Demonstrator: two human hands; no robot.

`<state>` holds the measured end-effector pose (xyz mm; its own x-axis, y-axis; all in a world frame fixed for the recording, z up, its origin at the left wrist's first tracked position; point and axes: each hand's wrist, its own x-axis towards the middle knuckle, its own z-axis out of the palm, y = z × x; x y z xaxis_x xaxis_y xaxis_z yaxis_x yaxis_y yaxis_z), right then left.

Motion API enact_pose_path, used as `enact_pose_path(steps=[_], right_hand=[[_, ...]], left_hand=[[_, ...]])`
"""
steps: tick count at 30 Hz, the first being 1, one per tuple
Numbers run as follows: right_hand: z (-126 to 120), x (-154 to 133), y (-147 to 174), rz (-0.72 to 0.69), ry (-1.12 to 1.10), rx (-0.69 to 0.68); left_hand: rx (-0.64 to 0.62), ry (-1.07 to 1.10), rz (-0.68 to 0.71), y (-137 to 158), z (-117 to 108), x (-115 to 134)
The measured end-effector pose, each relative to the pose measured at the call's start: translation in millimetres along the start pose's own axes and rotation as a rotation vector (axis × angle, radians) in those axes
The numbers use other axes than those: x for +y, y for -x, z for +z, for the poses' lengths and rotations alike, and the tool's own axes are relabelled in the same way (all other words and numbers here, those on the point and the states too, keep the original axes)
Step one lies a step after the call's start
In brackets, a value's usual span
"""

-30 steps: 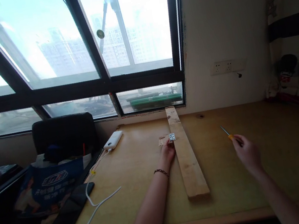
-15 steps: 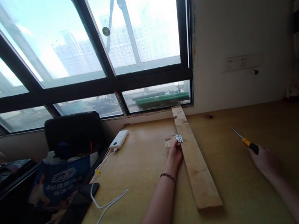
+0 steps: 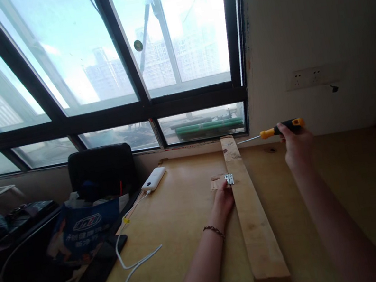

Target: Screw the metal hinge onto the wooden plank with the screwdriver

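A long wooden board [image 3: 255, 211] lies lengthwise on the table, its far end close to the window wall. A small silver hinge [image 3: 229, 179] sits at the board's left edge, one leaf on the board. Beside it is a short piece of wood [image 3: 214, 182]. My left hand [image 3: 225, 200] is closed at the hinge, thumb on its left part; the other fingers are largely hidden. On the right, my right hand [image 3: 296, 144] grips a yellow-and-black screwdriver [image 3: 275, 130]. The screwdriver is raised nearly level, its shaft pointing left toward the board's far end.
A white power bank [image 3: 153, 179] with a white cable [image 3: 136, 264] lies on the table's left side. Past that edge stand a black chair [image 3: 102, 169] and a blue bag [image 3: 83, 228]. The window [image 3: 177, 32] and a wall socket [image 3: 307, 76] are behind the table.
My right hand has lifted the screwdriver up and to the left, and its tip now points left. My left hand stays at the hinge. The whole view has shifted slightly.
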<state>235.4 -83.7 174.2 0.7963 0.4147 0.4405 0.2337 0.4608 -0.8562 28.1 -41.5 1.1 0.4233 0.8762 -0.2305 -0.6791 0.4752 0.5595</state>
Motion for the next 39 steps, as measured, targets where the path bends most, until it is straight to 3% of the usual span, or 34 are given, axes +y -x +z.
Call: enact_pose_path(steps=[4,10,14,21,39], right_hand=[[25,5,17,-0.016,0.074,-0.167],[32,21,26,0.158,-0.050,-0.525],[40,31,27,0.178,-0.081,-0.672],[53,43,40,0.160,-0.028,-0.724],[52,32,50,0.004,0.139,-0.823]], left_hand=[[-0.002,0.005,-0.014,0,0,0],[0.015,-0.046,-0.020,0,-2,0],[0.044,-0.042,0.008,1,2,0],[0.072,-0.039,0.030,0,4,-1],[-0.047,0.090,-0.045,-2,-3,1]])
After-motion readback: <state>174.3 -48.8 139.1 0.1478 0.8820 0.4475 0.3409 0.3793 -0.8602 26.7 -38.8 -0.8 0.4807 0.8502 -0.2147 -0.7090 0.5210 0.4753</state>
